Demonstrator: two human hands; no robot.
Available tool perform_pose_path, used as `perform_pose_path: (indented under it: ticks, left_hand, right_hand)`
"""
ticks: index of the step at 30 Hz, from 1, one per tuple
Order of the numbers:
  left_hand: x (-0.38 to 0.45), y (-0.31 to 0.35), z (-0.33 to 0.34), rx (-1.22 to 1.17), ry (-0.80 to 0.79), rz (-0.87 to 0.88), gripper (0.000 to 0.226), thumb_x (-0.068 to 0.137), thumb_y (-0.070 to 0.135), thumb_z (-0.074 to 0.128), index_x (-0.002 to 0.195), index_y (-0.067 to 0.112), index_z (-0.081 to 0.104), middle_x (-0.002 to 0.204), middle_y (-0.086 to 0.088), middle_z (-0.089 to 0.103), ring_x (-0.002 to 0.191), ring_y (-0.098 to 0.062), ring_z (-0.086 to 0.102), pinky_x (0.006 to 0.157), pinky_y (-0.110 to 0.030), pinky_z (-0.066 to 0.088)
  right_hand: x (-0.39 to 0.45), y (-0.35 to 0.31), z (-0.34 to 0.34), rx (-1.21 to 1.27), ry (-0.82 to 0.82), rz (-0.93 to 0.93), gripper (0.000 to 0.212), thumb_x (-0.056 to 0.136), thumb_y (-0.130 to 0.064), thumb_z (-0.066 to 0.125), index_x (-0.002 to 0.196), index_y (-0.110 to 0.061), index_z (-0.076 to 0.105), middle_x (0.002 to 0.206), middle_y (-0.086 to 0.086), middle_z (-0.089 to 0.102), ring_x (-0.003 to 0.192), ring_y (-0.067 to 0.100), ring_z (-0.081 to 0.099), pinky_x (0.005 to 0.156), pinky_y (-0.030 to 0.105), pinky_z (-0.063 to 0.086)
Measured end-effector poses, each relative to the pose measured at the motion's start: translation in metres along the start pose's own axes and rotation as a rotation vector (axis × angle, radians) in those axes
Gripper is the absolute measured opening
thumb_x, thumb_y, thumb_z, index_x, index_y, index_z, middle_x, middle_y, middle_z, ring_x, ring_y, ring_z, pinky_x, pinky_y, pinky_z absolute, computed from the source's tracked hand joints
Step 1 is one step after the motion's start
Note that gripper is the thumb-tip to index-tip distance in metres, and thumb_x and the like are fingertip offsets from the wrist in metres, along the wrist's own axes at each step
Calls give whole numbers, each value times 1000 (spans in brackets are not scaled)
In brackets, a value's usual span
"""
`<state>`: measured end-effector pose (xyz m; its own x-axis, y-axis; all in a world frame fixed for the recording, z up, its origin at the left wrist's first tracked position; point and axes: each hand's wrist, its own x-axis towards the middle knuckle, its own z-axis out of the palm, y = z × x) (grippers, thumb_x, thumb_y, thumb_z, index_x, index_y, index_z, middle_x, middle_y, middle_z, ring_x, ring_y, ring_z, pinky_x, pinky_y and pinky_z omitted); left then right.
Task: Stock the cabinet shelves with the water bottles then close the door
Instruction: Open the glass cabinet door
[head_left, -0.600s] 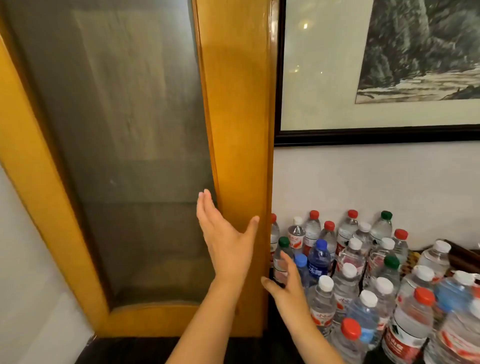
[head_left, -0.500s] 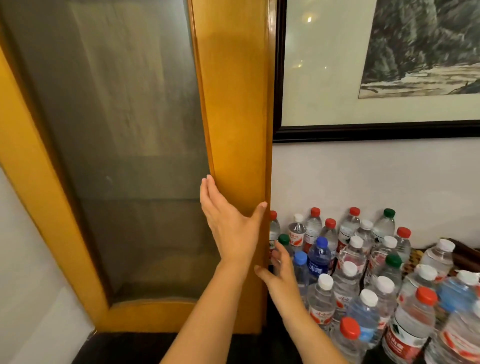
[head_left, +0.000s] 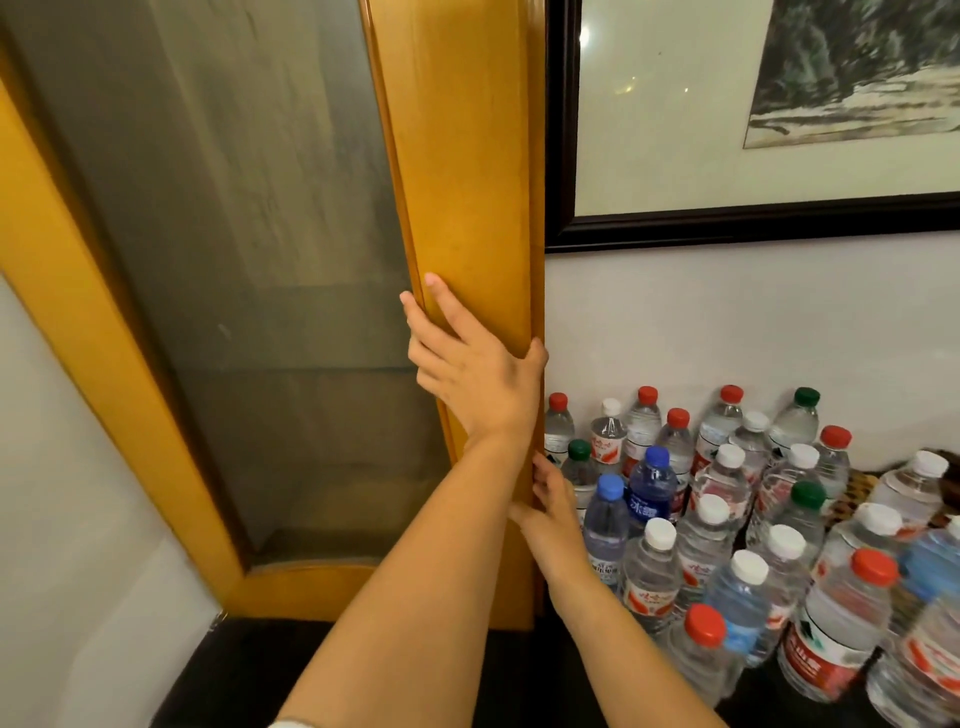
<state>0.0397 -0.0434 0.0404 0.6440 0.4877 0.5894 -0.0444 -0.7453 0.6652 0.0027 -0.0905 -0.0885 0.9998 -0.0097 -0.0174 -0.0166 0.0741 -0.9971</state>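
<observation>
The cabinet door (head_left: 467, 156) is a yellow wooden frame around a dusty glass pane (head_left: 249, 260), and it stands shut or nearly so. My left hand (head_left: 470, 379) lies flat on the door's right stile, fingers straight and pointing up, thumb against the right edge. Lower down, my right hand (head_left: 553, 501) grips that same edge, its fingertips hidden behind the wood. Several water bottles (head_left: 727, 519) with red, white, blue and green caps stand crowded on the dark surface to the right of the door. Dim shelves show through the glass.
A black-framed picture (head_left: 727, 130) hangs on the white wall above the bottles. The dark counter top (head_left: 441, 675) runs under the door. A white wall panel (head_left: 78, 571) is at the left. More bottles at the far right are blurred.
My left hand slid up from the glass onto the wooden stile. My right hand rose from beside the bottles and took hold of the door's edge.
</observation>
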Motion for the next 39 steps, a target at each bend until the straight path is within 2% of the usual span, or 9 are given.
perform_pose_path:
  ticks: [3,8,11,14,18,23,29,36,39]
  left_hand:
    - [0,4,-8,-87,-11,-20,109,64,40,77,145,35,5,152,-13,8,129,-33,21,101,-46,28]
    - [-12,-3,-21,-144,63,12,107,57,37,81,141,37,15,148,-12,17,125,-31,26,97,-44,31]
    - [-18,-8,-27,-117,86,56,106,58,40,79,142,32,16,148,-12,19,124,-31,28,94,-41,33]
    - [-19,-10,-30,-77,70,67,104,61,44,77,144,24,17,149,-12,18,125,-31,29,96,-41,35]
    - [-15,2,-21,-74,68,-6,114,60,41,79,146,23,7,151,-17,9,134,-36,19,106,-49,25]
    - [-15,12,-7,-26,134,-52,116,65,27,77,148,19,-3,153,-24,-4,141,-40,4,113,-52,10]
    - [-27,12,-21,-9,89,-70,118,65,29,78,148,20,-6,154,-22,-4,142,-39,4,114,-51,10]
    - [-59,-12,-76,-174,40,55,119,61,17,75,147,22,-7,154,-18,-7,140,-38,4,112,-52,11]
    - [-68,-12,-100,-207,-43,47,119,64,16,75,147,24,-10,153,-17,-10,140,-36,1,113,-51,8]
  right_hand:
    - [-10,-1,5,32,3,3,71,82,-10,67,138,-33,30,147,-5,28,134,16,30,101,30,30]
    - [-14,5,1,4,60,-35,56,78,-12,70,116,-39,38,132,-5,42,115,10,41,91,26,37]
    - [-3,0,-2,-81,-35,-30,55,85,-27,64,132,-33,36,129,-16,40,119,5,38,99,27,35]
    - [5,1,-4,-287,-55,-67,53,91,-29,56,138,-19,36,140,-2,45,129,16,42,107,38,38]
    - [10,-2,-8,-398,-84,-83,54,91,-25,55,140,-13,35,142,8,45,131,23,42,107,44,37]
    - [14,-2,-7,-398,-65,-72,57,90,-25,56,142,-16,32,144,7,43,133,24,40,109,44,35]
    - [-6,0,-6,-380,-32,-88,48,89,-26,57,132,-13,43,134,8,52,124,24,48,103,42,41]
    - [-78,22,7,-411,68,-210,31,87,-29,59,112,-14,51,100,4,62,96,24,60,80,41,51]
    - [-99,19,16,-383,88,-201,34,87,-23,59,117,-10,50,112,10,61,105,25,58,89,43,49]
